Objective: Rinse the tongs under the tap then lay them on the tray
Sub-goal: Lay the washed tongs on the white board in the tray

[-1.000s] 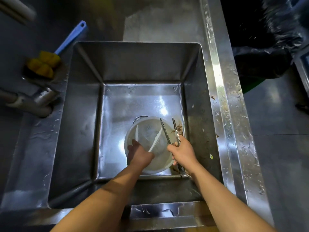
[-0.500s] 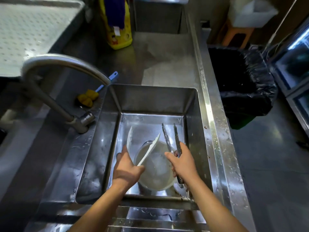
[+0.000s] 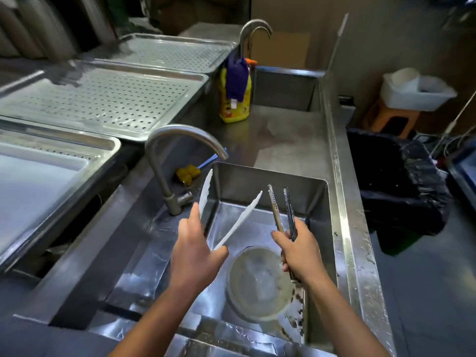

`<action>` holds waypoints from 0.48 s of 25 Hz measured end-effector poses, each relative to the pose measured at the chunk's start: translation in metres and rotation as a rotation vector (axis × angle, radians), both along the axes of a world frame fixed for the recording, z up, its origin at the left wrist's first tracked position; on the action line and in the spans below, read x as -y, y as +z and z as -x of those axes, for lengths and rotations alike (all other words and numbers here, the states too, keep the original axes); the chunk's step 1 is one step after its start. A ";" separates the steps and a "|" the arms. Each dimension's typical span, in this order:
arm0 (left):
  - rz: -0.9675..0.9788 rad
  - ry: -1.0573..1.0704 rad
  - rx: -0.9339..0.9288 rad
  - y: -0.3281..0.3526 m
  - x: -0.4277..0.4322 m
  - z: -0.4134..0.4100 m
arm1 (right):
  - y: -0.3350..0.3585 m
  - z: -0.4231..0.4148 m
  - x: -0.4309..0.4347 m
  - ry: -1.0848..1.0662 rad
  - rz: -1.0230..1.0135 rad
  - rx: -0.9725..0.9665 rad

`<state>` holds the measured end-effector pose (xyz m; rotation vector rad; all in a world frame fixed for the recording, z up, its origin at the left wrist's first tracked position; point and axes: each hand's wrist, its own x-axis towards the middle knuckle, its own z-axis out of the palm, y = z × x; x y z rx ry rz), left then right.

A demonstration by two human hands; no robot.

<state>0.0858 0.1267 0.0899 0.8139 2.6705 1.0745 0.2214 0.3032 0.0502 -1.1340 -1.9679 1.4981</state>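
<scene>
A wet steel sink sits in a steel counter, with perforated trays left of it and a black-lined bin to its right. Over the sink, the left hand grips white tongs and the right hand grips metal tongs, both near the tap. Beyond the sink stands a yellow bottle, its label unreadable.

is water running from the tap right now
No, the tap spout shows no stream, and both tongs are held away from it over the sink.
</scene>
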 end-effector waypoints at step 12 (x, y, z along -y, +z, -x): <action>-0.176 -0.037 -0.284 0.095 0.103 0.049 | 0.106 0.046 0.083 -0.059 -0.209 -0.144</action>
